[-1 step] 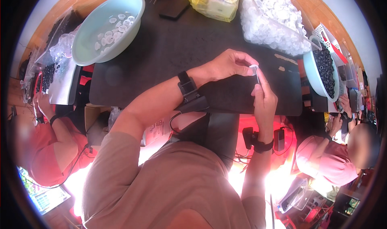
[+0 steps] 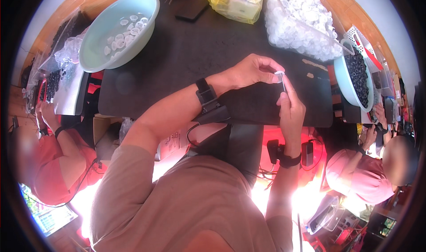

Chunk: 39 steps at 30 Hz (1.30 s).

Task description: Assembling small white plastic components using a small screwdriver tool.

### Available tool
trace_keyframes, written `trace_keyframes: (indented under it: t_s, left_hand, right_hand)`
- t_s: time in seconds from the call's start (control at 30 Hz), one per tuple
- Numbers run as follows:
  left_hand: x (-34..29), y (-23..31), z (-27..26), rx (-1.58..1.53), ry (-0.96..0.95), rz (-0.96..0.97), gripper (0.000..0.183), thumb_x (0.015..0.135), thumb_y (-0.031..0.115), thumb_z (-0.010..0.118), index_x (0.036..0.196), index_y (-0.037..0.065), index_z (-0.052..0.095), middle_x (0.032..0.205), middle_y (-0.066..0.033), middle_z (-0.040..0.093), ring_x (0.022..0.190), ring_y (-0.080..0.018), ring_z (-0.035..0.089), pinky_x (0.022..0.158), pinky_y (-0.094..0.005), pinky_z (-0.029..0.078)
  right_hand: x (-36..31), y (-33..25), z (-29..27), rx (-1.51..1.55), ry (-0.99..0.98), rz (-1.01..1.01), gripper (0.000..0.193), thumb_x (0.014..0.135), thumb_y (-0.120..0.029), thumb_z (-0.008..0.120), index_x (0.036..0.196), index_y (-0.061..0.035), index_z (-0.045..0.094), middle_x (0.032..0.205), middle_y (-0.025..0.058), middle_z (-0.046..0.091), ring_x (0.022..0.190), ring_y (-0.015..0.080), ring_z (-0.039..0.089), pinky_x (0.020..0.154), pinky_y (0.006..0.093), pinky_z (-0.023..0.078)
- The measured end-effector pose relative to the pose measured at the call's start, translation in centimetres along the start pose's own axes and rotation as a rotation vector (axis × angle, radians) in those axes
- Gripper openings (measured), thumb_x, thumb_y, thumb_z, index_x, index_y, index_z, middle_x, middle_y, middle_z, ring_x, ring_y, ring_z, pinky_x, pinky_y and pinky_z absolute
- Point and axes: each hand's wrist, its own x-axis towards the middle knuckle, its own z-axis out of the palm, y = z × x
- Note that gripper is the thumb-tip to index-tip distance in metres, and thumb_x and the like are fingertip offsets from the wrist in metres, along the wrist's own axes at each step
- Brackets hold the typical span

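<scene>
Over the right part of the dark table, my two hands meet. My left hand (image 2: pixel 254 71) is closed, with thumb and forefinger pinching a small white plastic cap (image 2: pixel 279 73). Against that cap, my right hand (image 2: pixel 290 104) is closed around a slim grey metal tool (image 2: pixel 283 87). The tool is narrow and mostly covered by the fingers, so its exact kind cannot be made out. Similar white plastic pieces (image 2: pixel 128 38) lie loose in the pale green basin (image 2: pixel 95 52) at the far left. A clear bin (image 2: pixel 306 51) at the far right is heaped with white caps.
A black flat object (image 2: pixel 192 13) and a yellow plastic bag (image 2: pixel 233 4) sit along the back of the table (image 2: pixel 191 52). To the right, a light blue bowl (image 2: pixel 345 80) holds black rings (image 2: pixel 357 72). Co-workers (image 2: pixel 66 163) sit at left and right.
</scene>
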Motion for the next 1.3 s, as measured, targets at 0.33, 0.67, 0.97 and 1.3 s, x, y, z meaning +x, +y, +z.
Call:
trace_keyframes:
  t_s: [0.33, 0.67, 0.97, 1.3]
  left_hand:
    - [0.4, 0.1, -0.7, -0.035, -0.011, 0.006, 0.035, 0.092, 0.012, 0.071, 0.124, 0.001, 0.064, 0.112, -0.0056, 0.069, 0.1, -0.0109, 0.062, 0.089, -0.0265, 0.051]
    - [0.5, 0.3, -0.5, -0.02, 0.0, 0.01, 0.035, 0.092, 0.014, 0.071, 0.125, 0.002, 0.064, 0.113, -0.0053, 0.069, 0.101, -0.0111, 0.062, 0.09, -0.0264, 0.05]
    - [0.3, 0.4, -0.6, 0.018, -0.02, 0.009, 0.034, 0.092, 0.012, 0.071, 0.124, 0.001, 0.065, 0.112, -0.006, 0.069, 0.102, -0.0115, 0.062, 0.091, -0.0264, 0.05]
    - [0.3, 0.2, -0.7, 0.01, -0.001, 0.023, 0.035, 0.092, 0.012, 0.072, 0.124, 0.0, 0.065, 0.114, -0.0072, 0.069, 0.101, -0.0121, 0.063, 0.09, -0.0269, 0.051]
  right_hand:
    - [0.1, 0.7, 0.1, 0.058, 0.04, 0.055, 0.041, 0.099, -0.009, 0.052, 0.139, -0.0095, 0.057, 0.066, 0.0042, 0.052, 0.061, 0.0104, 0.048, 0.06, 0.0264, 0.043]
    - [0.0, 0.3, 0.1, 0.008, 0.045, -0.016, 0.04, 0.099, -0.009, 0.052, 0.139, -0.0079, 0.057, 0.069, 0.0065, 0.053, 0.062, 0.0115, 0.05, 0.061, 0.0271, 0.044]
    - [0.1, -0.1, 0.3, -0.001, 0.038, 0.021, 0.04, 0.099, -0.009, 0.051, 0.138, -0.0087, 0.058, 0.069, 0.0067, 0.053, 0.062, 0.0123, 0.05, 0.062, 0.0279, 0.044]
    - [-0.2, -0.1, 0.4, -0.002, 0.056, 0.022, 0.04, 0.099, -0.008, 0.051, 0.138, -0.0077, 0.058, 0.07, 0.0064, 0.054, 0.062, 0.0121, 0.05, 0.061, 0.0277, 0.044]
